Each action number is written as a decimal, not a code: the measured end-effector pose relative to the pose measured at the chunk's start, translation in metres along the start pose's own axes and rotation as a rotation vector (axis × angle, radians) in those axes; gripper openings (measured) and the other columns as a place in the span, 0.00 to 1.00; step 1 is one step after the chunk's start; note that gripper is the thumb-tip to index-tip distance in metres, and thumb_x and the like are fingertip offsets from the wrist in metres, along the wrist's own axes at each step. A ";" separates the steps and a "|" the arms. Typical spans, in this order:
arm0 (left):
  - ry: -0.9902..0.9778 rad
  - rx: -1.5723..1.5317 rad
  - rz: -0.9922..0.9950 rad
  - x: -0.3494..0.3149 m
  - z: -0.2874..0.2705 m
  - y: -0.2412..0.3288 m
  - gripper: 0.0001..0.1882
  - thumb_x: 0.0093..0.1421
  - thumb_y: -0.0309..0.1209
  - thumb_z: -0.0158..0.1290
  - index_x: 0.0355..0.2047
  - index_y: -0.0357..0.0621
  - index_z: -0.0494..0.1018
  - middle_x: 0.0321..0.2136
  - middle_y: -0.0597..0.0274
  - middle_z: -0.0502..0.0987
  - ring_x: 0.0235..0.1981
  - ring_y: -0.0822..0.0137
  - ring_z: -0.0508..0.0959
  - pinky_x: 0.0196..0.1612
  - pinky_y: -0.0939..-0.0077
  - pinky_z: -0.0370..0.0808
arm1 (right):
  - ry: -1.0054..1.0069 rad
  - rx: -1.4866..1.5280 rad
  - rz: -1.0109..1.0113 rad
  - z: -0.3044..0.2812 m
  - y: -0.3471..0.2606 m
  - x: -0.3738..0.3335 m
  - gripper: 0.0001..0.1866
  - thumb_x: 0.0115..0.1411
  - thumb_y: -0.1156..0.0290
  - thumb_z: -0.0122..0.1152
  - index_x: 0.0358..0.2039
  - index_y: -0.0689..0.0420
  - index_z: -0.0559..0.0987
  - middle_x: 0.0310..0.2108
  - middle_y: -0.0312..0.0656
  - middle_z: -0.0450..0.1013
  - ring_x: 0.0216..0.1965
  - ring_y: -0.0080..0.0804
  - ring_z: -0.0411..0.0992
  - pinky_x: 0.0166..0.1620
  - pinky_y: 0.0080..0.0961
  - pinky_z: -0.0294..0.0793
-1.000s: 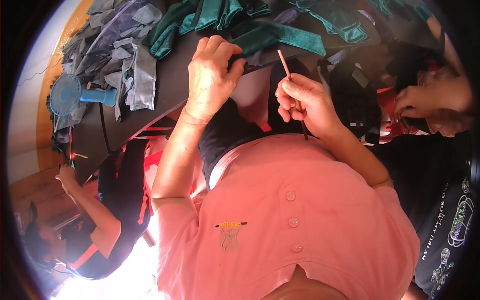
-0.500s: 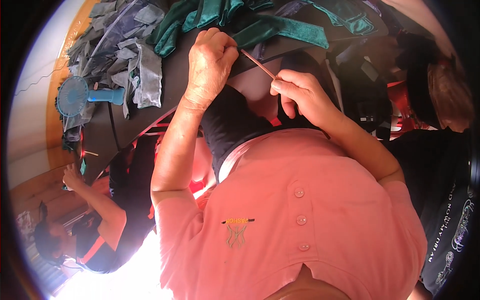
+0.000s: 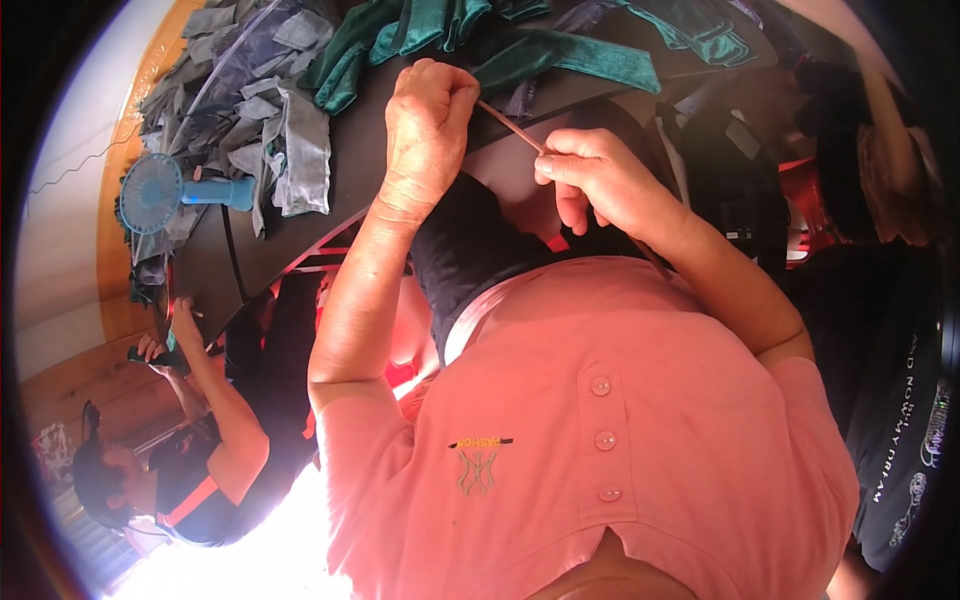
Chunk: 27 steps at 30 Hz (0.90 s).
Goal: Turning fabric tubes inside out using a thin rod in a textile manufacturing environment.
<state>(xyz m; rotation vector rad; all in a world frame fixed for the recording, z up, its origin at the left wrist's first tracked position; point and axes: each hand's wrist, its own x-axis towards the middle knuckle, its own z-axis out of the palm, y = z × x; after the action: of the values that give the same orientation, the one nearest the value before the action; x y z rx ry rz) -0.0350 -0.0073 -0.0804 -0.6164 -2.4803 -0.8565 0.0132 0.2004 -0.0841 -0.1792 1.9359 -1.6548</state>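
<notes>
A thin reddish-brown stick point(image 3: 512, 127) slants between my two hands, over the near edge of the dark table. My left hand point(image 3: 425, 125) is closed in a fist at its far end; the fingers hide that tip and anything else inside them. The near end is pinched between the thumb and forefinger of my right hand point(image 3: 610, 180), whose other fingers curl loosely below. Just past my left knuckles lies a dark green velvet strip point(image 3: 600, 62) on the table. More green velvet pieces point(image 3: 420, 25) are heaped behind that hand.
Grey fabric strips point(image 3: 300, 150) pile up on the left of the table point(image 3: 345, 180). Beside them is a blue fan point(image 3: 152, 193). At lower left another person point(image 3: 215, 430) handles a small dark green piece. Someone in black clothing point(image 3: 850, 320) is close on my right.
The stick now meets my left fingers, and slightly less of it shows between my hands. My right hand has shifted slightly left. At lower left, the other person's hands have moved together.
</notes>
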 end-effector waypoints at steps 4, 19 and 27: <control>-0.004 -0.011 -0.025 -0.002 0.000 0.001 0.04 0.56 0.24 0.55 0.31 0.36 0.74 0.27 0.56 0.73 0.31 0.62 0.75 0.38 0.73 0.71 | -0.019 0.114 0.009 -0.001 -0.001 0.001 0.15 0.64 0.62 0.48 0.30 0.62 0.73 0.14 0.38 0.69 0.13 0.23 0.69 0.15 0.17 0.57; 0.119 -0.291 -0.303 -0.008 -0.002 0.012 0.05 0.60 0.25 0.54 0.33 0.36 0.76 0.26 0.67 0.77 0.30 0.79 0.72 0.36 0.83 0.70 | -0.023 0.157 -0.060 0.006 -0.002 -0.010 0.14 0.62 0.62 0.49 0.30 0.60 0.76 0.14 0.39 0.70 0.14 0.22 0.68 0.17 0.19 0.56; 0.155 -0.272 -0.253 -0.009 -0.003 0.017 0.05 0.60 0.25 0.54 0.33 0.36 0.75 0.25 0.68 0.76 0.29 0.78 0.72 0.35 0.83 0.70 | -0.039 0.189 -0.103 0.009 -0.001 -0.005 0.15 0.63 0.62 0.49 0.29 0.61 0.74 0.13 0.38 0.70 0.13 0.22 0.68 0.16 0.19 0.55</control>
<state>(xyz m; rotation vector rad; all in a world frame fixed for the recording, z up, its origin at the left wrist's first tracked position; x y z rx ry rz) -0.0183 0.0001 -0.0751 -0.3096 -2.3510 -1.3018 0.0215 0.1942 -0.0822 -0.2386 1.7554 -1.8767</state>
